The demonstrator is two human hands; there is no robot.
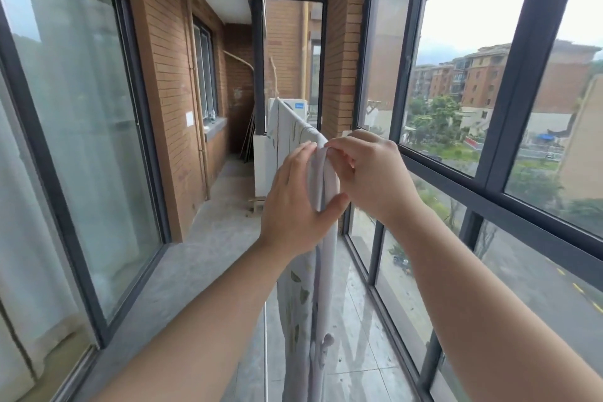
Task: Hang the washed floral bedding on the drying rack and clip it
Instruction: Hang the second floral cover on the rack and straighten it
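The white floral bedding [301, 297] hangs draped over a drying rack rail that runs away from me down the balcony; the rail itself is hidden under the cloth. My left hand [295, 199] presses flat against the left side of the near end of the bedding, thumb wrapped round its front edge. My right hand [368, 170] pinches the top fold of the cloth between fingertips and thumb at the rail's near end. No clip shows in either hand. A thin upright rack leg [266, 352] shows below the cloth.
I stand on a narrow balcony with brick walls. Glass sliding doors [81, 127] line the left side and dark-framed windows [489, 173] the right. A white air-conditioner unit [295, 108] sits at the far end behind the bedding. Grey tile floor [355, 336] lies below.
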